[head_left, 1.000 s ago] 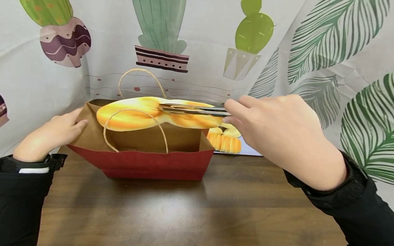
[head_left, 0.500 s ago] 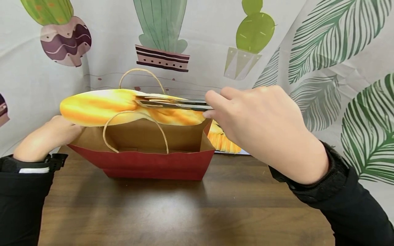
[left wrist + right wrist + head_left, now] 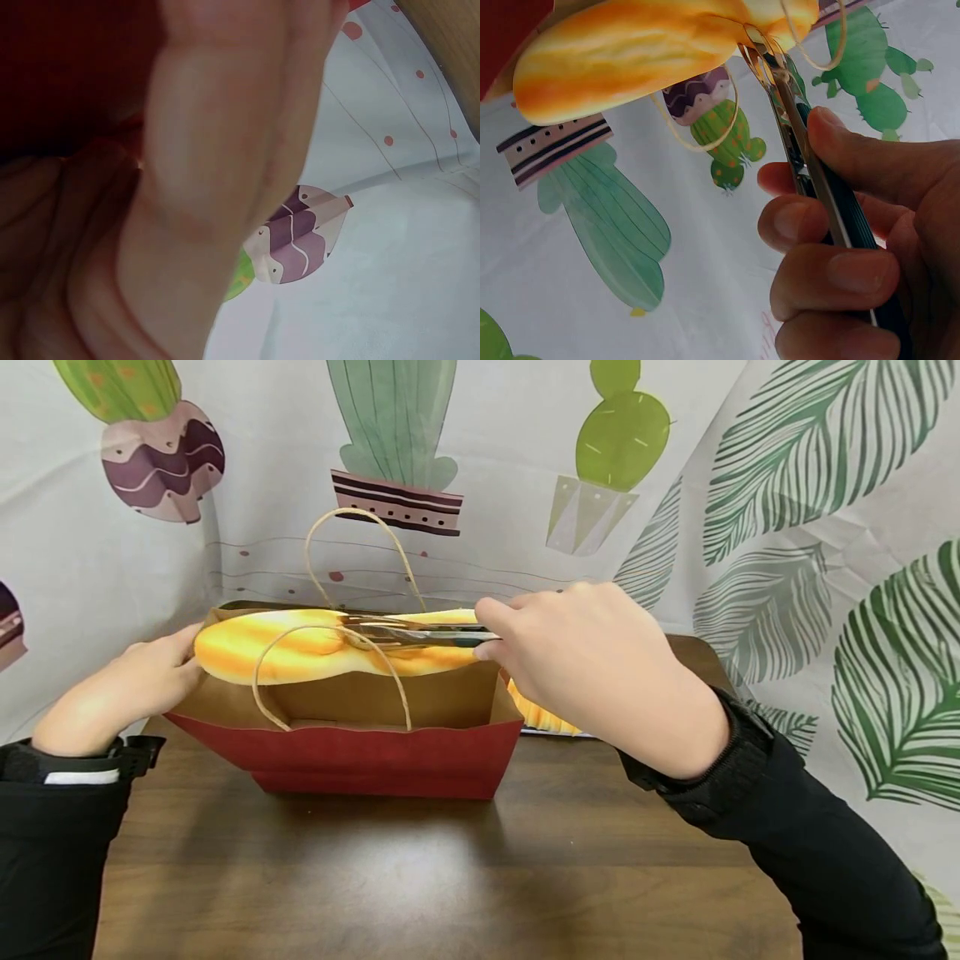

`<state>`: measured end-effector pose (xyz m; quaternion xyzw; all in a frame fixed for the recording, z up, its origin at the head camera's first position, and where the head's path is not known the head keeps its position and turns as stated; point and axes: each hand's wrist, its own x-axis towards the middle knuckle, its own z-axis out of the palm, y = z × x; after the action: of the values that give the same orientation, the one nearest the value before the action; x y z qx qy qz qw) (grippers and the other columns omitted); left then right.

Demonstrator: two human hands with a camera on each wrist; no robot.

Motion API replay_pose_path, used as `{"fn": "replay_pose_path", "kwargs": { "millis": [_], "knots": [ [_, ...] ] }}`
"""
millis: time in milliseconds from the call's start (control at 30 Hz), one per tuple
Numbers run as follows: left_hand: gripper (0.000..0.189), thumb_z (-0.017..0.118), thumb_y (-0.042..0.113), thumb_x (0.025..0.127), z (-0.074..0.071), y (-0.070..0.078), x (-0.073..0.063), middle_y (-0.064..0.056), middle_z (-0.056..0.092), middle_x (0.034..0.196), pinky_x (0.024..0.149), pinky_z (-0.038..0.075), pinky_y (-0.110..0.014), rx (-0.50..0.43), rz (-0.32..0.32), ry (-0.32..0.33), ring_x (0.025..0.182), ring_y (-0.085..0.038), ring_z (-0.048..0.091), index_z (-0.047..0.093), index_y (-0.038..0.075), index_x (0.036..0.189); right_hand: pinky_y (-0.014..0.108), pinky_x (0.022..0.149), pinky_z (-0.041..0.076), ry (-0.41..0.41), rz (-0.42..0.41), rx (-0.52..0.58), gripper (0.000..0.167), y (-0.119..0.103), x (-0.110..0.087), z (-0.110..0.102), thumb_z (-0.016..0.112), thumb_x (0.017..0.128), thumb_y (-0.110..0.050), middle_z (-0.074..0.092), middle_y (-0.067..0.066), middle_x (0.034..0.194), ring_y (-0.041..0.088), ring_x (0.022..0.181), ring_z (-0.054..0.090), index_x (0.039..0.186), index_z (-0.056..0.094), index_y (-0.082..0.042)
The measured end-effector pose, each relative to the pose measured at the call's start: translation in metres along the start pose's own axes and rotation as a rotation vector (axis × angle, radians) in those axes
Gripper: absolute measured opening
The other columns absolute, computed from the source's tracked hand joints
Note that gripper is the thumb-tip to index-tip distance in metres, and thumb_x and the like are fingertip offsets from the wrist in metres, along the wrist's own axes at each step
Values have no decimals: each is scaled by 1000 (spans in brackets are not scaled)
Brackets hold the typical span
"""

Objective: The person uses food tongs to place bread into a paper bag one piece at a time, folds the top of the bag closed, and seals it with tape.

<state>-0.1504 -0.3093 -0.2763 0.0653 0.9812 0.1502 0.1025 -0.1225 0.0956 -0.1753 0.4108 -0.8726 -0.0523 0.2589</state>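
A red paper bag (image 3: pixel 382 760) with a brown inside stands on the table, its mouth facing up. My left hand (image 3: pixel 120 687) holds the bag's left side at the rim; in the left wrist view its fingers (image 3: pixel 217 135) lie against the red paper. My right hand (image 3: pixel 600 672) grips metal tongs (image 3: pixel 416 633) with dark handles. Pinched in the tongs at its narrow middle, a long yellow loaf of bread (image 3: pixel 262 647) lies level across the bag's mouth. The near twisted handle (image 3: pixel 258 681) passes in front of the loaf, and the far handle (image 3: pixel 360 512) stands up behind it.
Right of the bag, more yellow bread (image 3: pixel 543 712) shows on a tray, mostly hidden by my right hand. A white cloth (image 3: pixel 510 443) printed with cacti and leaves hangs behind the wooden table (image 3: pixel 570 877).
My right hand has moved left with the tongs and loaf. The loaf went left and up, then back right and lower. The bag's far handle has shifted up and right.
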Motion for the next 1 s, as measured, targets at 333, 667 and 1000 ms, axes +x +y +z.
{"fn": "replay_pose_path", "kwargs": {
  "millis": [333,667,1000],
  "knots": [
    [55,31,18,101,0,-3,3,-47,30,131,96,25,-73,-10,-14,-13,115,-68,28,15,-15,142,34,42,41,-291,32,32,23,-13,19,15,65,89,-32,46,-1,55,21,49,48,77,58,-13],
    [54,30,20,101,1,-4,2,-44,32,132,95,25,-72,-30,-15,-5,116,-69,26,15,-9,144,33,57,51,-470,29,93,16,-18,43,52,66,89,-31,64,0,75,20,64,59,85,67,-15],
    [51,30,19,101,3,-3,1,-43,37,128,94,27,-73,-32,-9,12,115,-69,29,18,-6,143,34,61,53,-550,9,71,17,-28,56,79,62,91,-32,67,0,85,22,74,64,88,69,-16]
  ]
}}
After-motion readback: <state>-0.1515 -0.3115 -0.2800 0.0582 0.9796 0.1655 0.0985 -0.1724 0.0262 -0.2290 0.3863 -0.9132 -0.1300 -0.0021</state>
